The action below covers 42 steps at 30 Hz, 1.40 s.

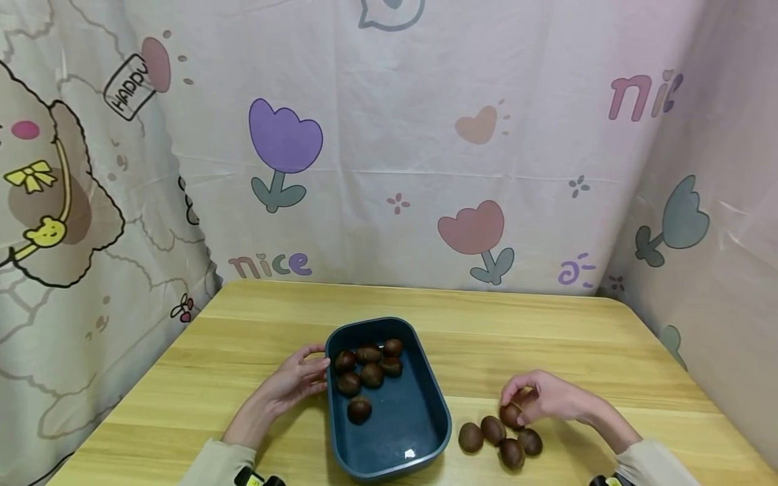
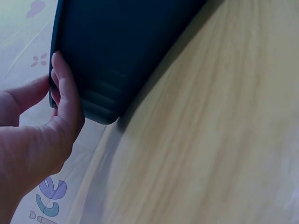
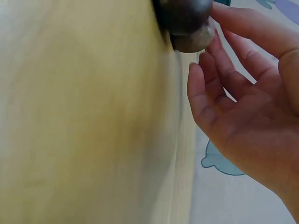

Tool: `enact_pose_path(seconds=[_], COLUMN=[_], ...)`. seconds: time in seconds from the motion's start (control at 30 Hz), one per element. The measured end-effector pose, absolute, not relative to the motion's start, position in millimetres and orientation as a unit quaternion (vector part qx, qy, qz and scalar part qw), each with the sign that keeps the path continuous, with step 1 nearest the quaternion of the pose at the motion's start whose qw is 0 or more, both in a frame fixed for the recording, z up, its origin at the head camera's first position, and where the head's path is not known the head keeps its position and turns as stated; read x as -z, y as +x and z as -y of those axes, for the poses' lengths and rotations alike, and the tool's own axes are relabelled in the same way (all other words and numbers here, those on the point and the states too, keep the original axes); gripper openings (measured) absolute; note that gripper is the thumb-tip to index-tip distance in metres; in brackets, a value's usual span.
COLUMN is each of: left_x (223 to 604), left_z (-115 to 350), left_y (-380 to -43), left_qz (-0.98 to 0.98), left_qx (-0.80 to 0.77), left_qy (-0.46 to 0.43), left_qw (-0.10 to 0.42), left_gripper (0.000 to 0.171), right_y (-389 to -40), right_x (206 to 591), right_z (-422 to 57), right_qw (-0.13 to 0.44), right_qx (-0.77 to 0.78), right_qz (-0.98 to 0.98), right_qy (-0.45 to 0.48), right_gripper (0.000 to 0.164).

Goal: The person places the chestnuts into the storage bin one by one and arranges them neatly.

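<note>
Right grip (image 1: 550,397), nearly closed, pinches a partly hidden chestnut (image 1: 510,416) — left grip (image 1: 296,379) holds the tray (image 1: 404,418) to its right, long axis pointing forward.

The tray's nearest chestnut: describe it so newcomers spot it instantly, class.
On the wooden table stands a dark blue tray, held by the left hand. Inside, brown chestnuts cluster toward the far left; this chestnut lies nearest the camera.
</note>
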State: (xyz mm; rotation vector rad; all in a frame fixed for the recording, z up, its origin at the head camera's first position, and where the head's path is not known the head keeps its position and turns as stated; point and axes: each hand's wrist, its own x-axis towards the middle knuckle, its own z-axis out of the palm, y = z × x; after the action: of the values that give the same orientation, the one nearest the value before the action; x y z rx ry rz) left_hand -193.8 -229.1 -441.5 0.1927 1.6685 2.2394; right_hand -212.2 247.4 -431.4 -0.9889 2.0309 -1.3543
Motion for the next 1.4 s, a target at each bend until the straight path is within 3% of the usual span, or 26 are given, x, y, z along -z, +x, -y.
enact_pose_path(seconds=[0.6,1.03,1.4], left_x=[441.8,441.4,441.6], left_z=[229.2,228.7,229.4], left_y=[-193.6,-191.9,-192.3], left_qz=[-0.589,-0.592,-0.591], left_qx=[-0.788,-0.786,-0.786], left_qy=[0.063,0.061,0.066], left_qw=[0.165,0.166,0.169], left_gripper=[0.035,0.036,0.034], right_y=[-215.6,-213.8,-207.0], right_x=[438.7,424.3,399.6], right_z=[-247.5,-232.0,-195.7], right_qw=[0.235,0.191,0.152], right_qx=[0.451,0.400,0.438], right_qz=[-0.784,-0.841,-0.850], right_qy=[-0.355,-0.309,-0.250], right_gripper=[0.046,0.039,0.045])
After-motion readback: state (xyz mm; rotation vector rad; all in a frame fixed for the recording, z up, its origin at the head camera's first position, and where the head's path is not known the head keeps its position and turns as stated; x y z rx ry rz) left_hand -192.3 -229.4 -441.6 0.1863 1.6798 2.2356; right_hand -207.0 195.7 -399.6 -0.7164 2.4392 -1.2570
